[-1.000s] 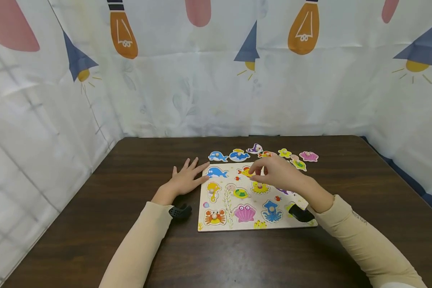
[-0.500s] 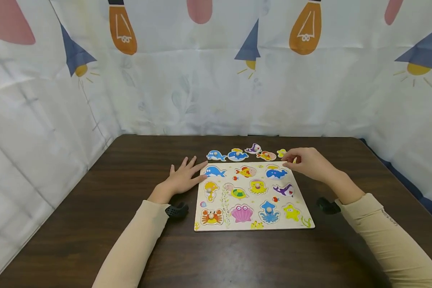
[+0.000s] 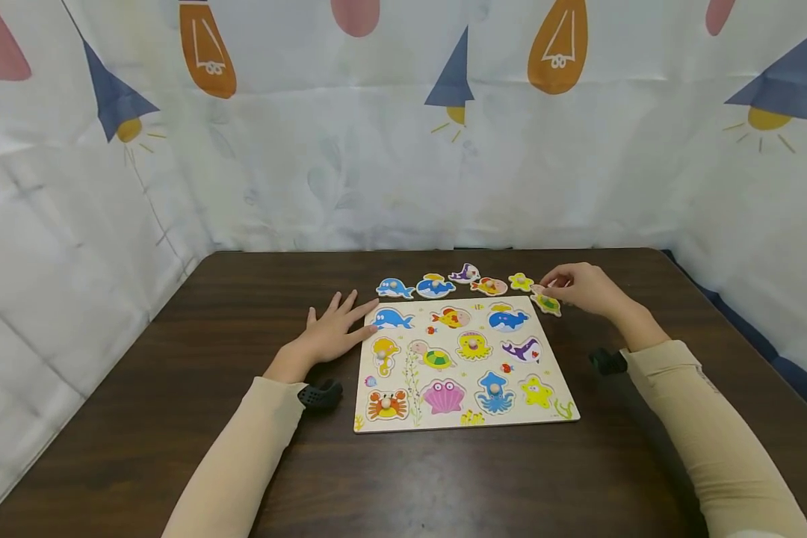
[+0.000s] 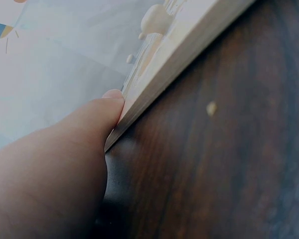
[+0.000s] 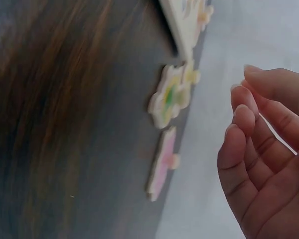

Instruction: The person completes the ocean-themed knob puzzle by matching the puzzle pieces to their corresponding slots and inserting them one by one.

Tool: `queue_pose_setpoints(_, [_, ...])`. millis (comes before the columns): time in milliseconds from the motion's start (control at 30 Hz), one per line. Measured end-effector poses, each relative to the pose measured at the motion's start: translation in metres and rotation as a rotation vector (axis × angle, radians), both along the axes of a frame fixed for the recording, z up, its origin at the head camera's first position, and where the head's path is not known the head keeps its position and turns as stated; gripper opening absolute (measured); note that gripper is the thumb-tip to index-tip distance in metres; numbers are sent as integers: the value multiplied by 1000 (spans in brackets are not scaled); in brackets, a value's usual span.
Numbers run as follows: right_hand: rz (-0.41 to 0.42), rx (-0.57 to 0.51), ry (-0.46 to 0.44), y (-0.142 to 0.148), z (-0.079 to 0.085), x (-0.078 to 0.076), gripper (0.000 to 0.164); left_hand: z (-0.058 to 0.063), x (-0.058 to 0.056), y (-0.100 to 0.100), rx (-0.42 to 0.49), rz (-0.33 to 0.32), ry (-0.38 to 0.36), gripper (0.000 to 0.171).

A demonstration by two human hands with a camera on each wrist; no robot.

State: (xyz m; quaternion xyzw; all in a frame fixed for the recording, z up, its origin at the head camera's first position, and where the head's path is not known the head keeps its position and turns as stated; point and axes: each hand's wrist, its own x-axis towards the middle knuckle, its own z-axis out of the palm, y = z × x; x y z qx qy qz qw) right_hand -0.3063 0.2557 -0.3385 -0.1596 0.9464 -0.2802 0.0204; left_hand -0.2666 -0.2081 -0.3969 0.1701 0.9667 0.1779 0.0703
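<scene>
A wooden puzzle board (image 3: 437,407) with sea-animal pictures lies on the table. My left hand (image 3: 326,336) rests its spread fingers on the board's upper left edge; in the left wrist view the thumb (image 4: 97,112) touches its side. My right hand (image 3: 581,288) hovers at the loose turtle piece (image 3: 548,305) past the board's upper right corner. In the right wrist view its fingers bend loosely towards the thumb with nothing between them, apart from the turtle piece and a pink shell piece (image 5: 162,164). The hand hides the shell in the head view.
Behind the board lie a dolphin piece (image 3: 395,288), a whale piece (image 3: 435,286), a purple piece (image 3: 465,273), a fish piece (image 3: 489,287) and a star piece (image 3: 521,282). Knobbed crab (image 3: 387,406), seahorse (image 3: 384,356) and squid (image 3: 494,394) pieces sit in the board.
From above the board, my right hand has moved right to the loose turtle and shell pieces. The left hand stays at the board's corner. The head view has shifted slightly.
</scene>
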Motion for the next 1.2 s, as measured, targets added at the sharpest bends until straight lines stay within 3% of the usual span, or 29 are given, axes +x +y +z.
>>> queue_pose_setpoints(467, [5,-11,-127,7,-12,-21,24,3,2,2,6,7,3,69])
queue_pose_setpoints(1200, [-39,14,-180,2,-17,-24,28,3,4,3,7,14,-4,69])
